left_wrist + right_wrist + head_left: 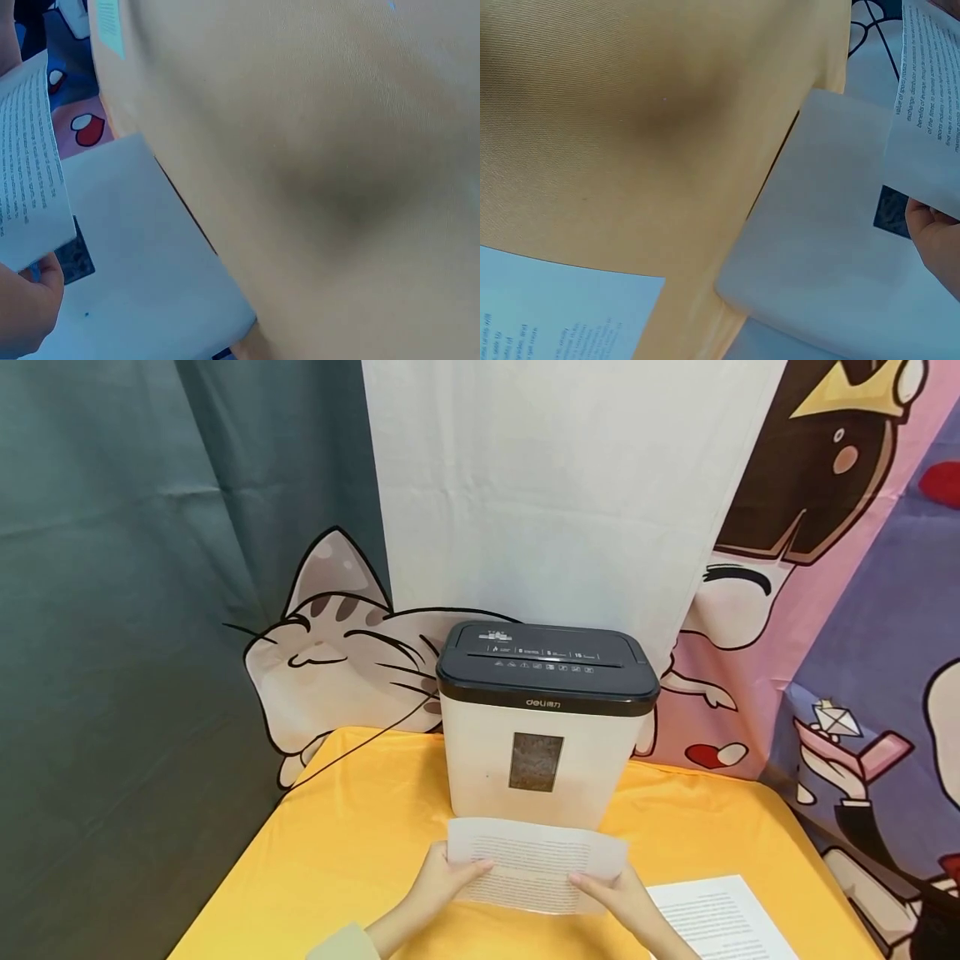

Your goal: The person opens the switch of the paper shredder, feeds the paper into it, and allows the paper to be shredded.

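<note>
Both hands hold a printed sheet of paper (536,872) up in front of the shredder, one at each side edge. The left hand (448,872) pinches its left edge, thumb on the near face; in the left wrist view the left hand (30,311) grips behind the sheet (30,172). On the right edge, the right hand (618,893) pinches in the same way; the right hand (937,240) also shows in the right wrist view. Behind the sheet stands a white paper shredder (480,752) with a black lid (551,672) and a narrow slot across its top.
Another printed sheet (720,918) lies on the yellow tablecloth (360,827) near the right forearm. A thin black cord (360,745) runs from the shredder toward the left table edge. Cartoon-printed cloth (570,485) hangs behind, and a dark grey-green curtain (112,652) hangs at left.
</note>
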`<state>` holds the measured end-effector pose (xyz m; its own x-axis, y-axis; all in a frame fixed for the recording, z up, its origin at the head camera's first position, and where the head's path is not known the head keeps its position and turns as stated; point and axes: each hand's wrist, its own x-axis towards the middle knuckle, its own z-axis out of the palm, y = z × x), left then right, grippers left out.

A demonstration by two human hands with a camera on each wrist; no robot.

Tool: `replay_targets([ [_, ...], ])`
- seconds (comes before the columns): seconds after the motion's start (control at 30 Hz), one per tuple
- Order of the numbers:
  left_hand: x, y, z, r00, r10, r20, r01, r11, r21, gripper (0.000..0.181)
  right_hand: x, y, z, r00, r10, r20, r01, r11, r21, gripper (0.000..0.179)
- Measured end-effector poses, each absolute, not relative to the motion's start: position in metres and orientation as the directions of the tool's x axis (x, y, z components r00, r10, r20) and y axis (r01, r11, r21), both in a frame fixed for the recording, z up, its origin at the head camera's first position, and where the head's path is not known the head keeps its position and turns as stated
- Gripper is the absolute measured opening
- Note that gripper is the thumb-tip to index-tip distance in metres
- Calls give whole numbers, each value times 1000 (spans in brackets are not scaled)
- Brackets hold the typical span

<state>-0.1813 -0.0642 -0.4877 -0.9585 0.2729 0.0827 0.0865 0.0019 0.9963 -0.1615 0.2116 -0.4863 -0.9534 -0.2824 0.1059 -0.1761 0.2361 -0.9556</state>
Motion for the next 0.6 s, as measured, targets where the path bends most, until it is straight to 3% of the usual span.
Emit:
replay_targets([
  [0.23,-188,-63,-477,-955,278,102,126,70,990,28,-164,211,-470,-981,-191,20,-74,277,-958,43],
  [0.6,-196,-67,-447,-942,303,147,200,152,968,26,-167,210,-444,-971,-184,154,-198,252,-947,41],
])
